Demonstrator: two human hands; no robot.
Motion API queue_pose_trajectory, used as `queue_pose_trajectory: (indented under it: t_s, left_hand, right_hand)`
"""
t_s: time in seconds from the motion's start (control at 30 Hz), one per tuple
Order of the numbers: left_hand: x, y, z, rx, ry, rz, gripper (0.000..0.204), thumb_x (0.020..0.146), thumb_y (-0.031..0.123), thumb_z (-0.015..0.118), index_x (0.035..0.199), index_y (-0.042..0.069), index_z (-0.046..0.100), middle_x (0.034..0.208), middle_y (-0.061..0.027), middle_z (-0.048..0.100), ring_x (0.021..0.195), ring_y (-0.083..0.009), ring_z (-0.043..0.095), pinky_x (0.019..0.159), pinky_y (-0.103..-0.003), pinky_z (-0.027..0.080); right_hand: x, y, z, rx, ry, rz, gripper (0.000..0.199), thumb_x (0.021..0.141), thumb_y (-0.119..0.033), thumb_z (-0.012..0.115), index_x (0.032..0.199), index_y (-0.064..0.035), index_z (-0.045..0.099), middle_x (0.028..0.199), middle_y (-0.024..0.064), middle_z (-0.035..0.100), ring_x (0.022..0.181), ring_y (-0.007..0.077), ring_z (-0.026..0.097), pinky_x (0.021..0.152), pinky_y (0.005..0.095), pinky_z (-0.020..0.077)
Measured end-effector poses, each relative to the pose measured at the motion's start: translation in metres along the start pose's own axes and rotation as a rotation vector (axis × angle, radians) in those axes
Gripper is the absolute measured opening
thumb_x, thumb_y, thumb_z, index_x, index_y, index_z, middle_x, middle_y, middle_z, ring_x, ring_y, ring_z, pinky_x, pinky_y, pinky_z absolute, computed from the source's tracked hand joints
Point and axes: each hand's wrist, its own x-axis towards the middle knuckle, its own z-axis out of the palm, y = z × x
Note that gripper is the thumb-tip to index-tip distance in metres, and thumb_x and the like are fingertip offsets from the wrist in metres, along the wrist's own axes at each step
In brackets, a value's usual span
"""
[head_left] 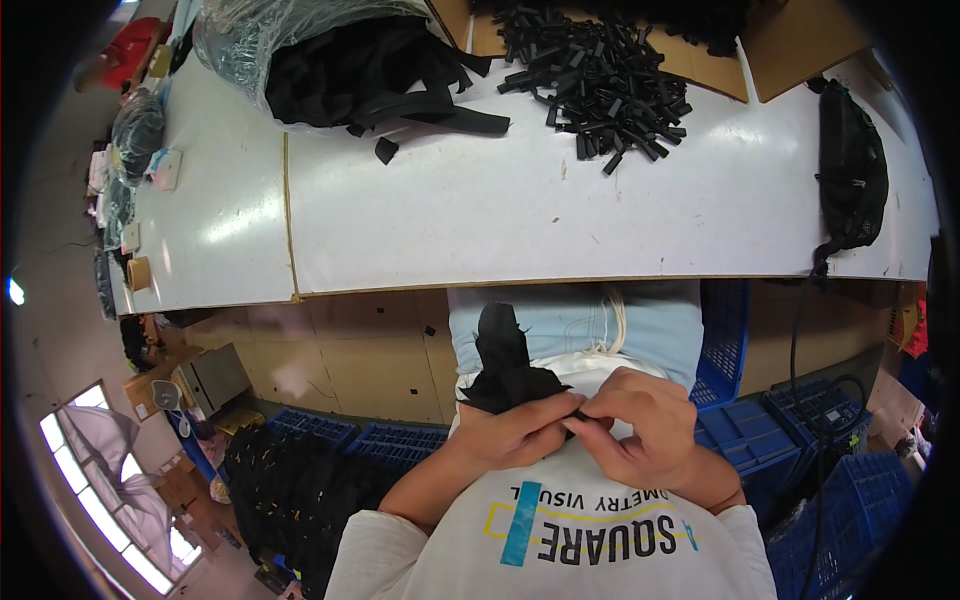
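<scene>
Clutched black fabric point(505, 362) in left hand point(515, 432); pinched small dark end point(575, 417) with right hand point(645, 425), close together; seemingly adjusted it, next needed steady fingertip alignment.

Left head-worn fisheye view, facing down, close above left hand point(522, 430) and right hand point(643, 425), table point(450, 220) beyond
</scene>
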Motion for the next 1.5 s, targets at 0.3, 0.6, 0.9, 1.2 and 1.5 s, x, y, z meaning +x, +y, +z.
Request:
queue_pose_trajectory:
  t_s: [0.3, 0.6, 0.9, 1.2, 1.5]
  left_hand:
    - [0.0, -0.002, -0.001, -0.002, -0.035, -0.036, 0.032, 0.069, -0.008, 0.068, 0.098, 0.005, 0.065, 0.075, -0.0075, 0.062, 0.063, -0.0175, 0.059, 0.058, -0.025, 0.047]
    - [0.004, 0.0, -0.004, 0.048, -0.078, -0.095, 0.014, 0.064, -0.001, 0.074, 0.076, 0.003, 0.069, 0.069, -0.0072, 0.065, 0.065, -0.0175, 0.063, 0.066, -0.027, 0.05]
    - [-0.002, -0.003, -0.001, -0.001, -0.039, -0.058, 0.03, 0.067, -0.008, 0.068, 0.093, 0.007, 0.066, 0.078, -0.0075, 0.064, 0.066, -0.0195, 0.061, 0.061, -0.026, 0.049]
    - [-0.003, -0.004, 0.002, 0.019, 0.002, -0.071, 0.029, 0.067, -0.008, 0.068, 0.092, 0.007, 0.065, 0.077, -0.0069, 0.064, 0.067, -0.0203, 0.062, 0.061, -0.026, 0.049]
    - [-0.005, -0.016, -0.002, -0.1, -0.146, -0.194, 0.021, 0.071, 0.003, 0.068, 0.092, 0.008, 0.066, 0.074, -0.0053, 0.065, 0.058, -0.0178, 0.063, 0.055, -0.024, 0.048]
  right_hand:
    - [0.001, 0.002, -0.002, 0.012, 0.007, -0.013, 0.025, 0.063, 0.004, 0.075, 0.08, 0.0002, 0.058, 0.061, 0.0082, 0.056, 0.047, 0.0166, 0.051, 0.041, 0.0242, 0.0389]
    - [0.002, 0.005, -0.005, 0.054, -0.047, -0.052, 0.025, 0.064, 0.003, 0.077, 0.081, 0.0006, 0.058, 0.061, 0.0074, 0.055, 0.048, 0.0159, 0.052, 0.042, 0.0237, 0.0391]
    - [0.0, 0.002, -0.001, 0.048, -0.004, -0.024, 0.024, 0.063, 0.003, 0.076, 0.079, 0.0004, 0.059, 0.06, 0.0074, 0.054, 0.048, 0.017, 0.05, 0.042, 0.0245, 0.0378]
    - [-0.001, -0.001, 0.003, -0.035, 0.036, 0.052, 0.023, 0.062, 0.001, 0.076, 0.077, -0.0023, 0.059, 0.06, 0.0054, 0.054, 0.048, 0.0159, 0.049, 0.042, 0.0242, 0.0362]
    - [0.001, -0.001, -0.002, 0.091, 0.027, 0.239, 0.019, 0.067, -0.001, 0.075, 0.075, -0.0028, 0.057, 0.058, 0.0052, 0.055, 0.046, 0.0108, 0.053, 0.042, 0.0205, 0.0398]
